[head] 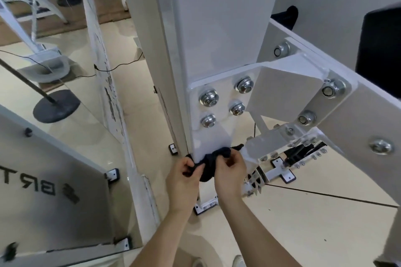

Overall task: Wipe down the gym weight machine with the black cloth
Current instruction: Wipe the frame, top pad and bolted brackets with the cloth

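both hands on the black cloth [213, 159] low on the white post [208, 50]

i see my left hand [184, 178] and right hand [231, 174] each pinching the cloth, bunched against the post.

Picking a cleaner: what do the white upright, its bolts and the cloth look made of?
White upright: likely painted or powder-coated steel, smooth satin sheen. Bolts: bright plated metal, mirror glints. Black cloth: soft fabric, bunched folds; fibre unclear.
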The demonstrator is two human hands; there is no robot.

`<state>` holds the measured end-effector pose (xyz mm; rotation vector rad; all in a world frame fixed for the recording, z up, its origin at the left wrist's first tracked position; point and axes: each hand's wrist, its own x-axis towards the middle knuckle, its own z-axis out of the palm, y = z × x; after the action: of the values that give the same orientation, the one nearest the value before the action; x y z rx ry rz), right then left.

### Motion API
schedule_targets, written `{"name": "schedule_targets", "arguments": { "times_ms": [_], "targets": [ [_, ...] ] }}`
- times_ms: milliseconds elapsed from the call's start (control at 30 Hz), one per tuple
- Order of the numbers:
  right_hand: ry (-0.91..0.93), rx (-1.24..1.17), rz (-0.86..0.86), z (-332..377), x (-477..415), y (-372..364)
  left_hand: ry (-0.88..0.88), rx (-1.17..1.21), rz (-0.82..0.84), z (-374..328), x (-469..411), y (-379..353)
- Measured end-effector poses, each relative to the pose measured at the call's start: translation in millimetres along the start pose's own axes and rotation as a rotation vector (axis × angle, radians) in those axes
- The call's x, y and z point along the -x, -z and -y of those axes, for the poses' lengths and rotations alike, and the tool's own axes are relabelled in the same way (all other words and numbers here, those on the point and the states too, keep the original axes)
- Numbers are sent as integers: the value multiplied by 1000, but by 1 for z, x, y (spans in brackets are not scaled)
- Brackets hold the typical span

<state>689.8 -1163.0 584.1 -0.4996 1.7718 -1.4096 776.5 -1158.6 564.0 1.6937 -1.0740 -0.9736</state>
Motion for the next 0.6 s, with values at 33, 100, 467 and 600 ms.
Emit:
{"name": "schedule_targets", "arguments": {
  "times_ms": [33,100,467,600],
  "targets": [
    [-21,-2,5,-1,-1,0,73,46,4,5,-1,-1],
    [-39,-66,37,7,-1,2,86,46,9,3,-1,2],
    [754,658,106,-45,-15,23,-665,-585,116,26,30,-4],
    [808,881,172,-30,-39,41,-735,-822,271,15,35,-8]
  ]
}}
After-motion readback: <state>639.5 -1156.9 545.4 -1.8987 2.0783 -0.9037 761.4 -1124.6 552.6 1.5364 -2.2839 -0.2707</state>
